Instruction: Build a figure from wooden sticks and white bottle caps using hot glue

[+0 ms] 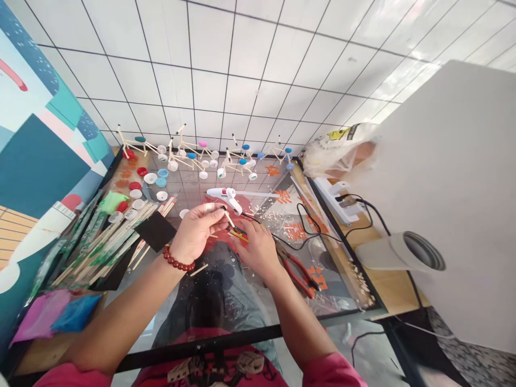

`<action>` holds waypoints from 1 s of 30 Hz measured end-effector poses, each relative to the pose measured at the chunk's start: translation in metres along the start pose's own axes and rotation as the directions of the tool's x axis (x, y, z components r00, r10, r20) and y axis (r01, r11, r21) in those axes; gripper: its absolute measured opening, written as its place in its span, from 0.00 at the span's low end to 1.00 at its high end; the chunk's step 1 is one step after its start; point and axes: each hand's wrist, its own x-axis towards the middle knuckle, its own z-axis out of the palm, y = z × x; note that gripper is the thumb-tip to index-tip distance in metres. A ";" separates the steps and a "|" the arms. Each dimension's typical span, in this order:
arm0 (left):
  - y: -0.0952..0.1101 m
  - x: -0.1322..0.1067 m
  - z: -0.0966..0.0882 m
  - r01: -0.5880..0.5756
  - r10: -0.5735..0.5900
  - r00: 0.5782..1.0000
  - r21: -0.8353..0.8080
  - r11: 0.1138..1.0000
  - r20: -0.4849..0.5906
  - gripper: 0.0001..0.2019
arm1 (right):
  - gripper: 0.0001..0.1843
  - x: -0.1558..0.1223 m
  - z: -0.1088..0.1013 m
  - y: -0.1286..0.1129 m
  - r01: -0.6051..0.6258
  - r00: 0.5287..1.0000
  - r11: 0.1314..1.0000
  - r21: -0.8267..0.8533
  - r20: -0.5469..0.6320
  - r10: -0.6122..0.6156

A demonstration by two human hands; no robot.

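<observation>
The stick (pixel 229 219) in your left hand (pixel 195 234) is pale, your bracelet (pixel 178 258) dark red beads, your pliers' handles (pixel 297 274) red.

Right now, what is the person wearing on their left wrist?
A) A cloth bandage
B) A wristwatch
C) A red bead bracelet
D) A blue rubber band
C: a red bead bracelet circles the wrist of the left hand, which pinches a thin wooden stick.
</observation>
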 end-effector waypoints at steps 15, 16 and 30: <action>-0.028 -0.001 0.010 0.070 -0.067 0.997 0.087 0.994 -0.038 0.19 | 0.10 -0.004 -0.009 -0.010 -0.044 0.981 0.690 0.723 -0.097 0.165; -0.029 -0.002 0.010 0.069 -0.066 0.997 0.079 0.994 -0.044 0.19 | 0.10 -0.005 -0.008 -0.010 -0.047 0.979 0.697 0.716 -0.106 0.175; 0.000 0.015 -0.009 -0.075 0.062 0.987 -0.082 0.994 -0.151 0.18 | 0.23 0.069 0.012 0.015 -0.101 0.978 0.960 0.262 -0.153 0.144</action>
